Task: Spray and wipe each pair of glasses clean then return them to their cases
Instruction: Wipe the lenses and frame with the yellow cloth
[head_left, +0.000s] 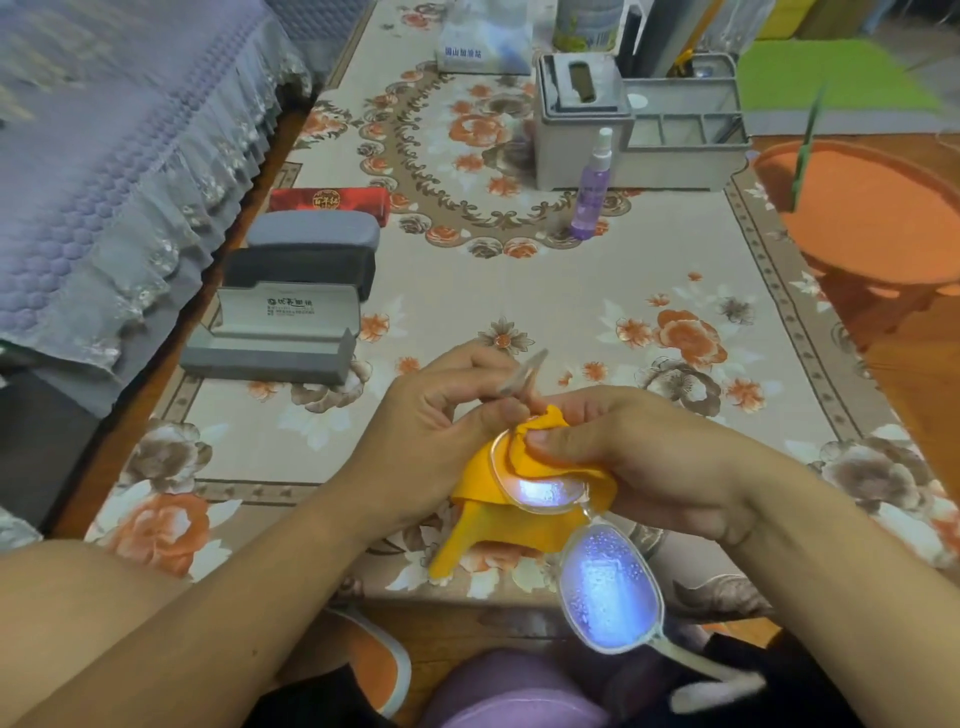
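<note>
Left hand: bare, no ring, glove or watch visible.
Right hand: bare, no ring or glove visible; short, unpainted thumbnail.
Left forearm: bare up to the frame edge, no sleeve in view.
Right forearm: bare, no sleeve or bracelet showing.
Lap clothing: smooth lilac-purple fabric rounded over one knee, with dark black cloth beside it on both sides.
Footwear: orange slip-on shoe with a pale grey-white rim, seen below the table edge; its details are blurred.
</note>
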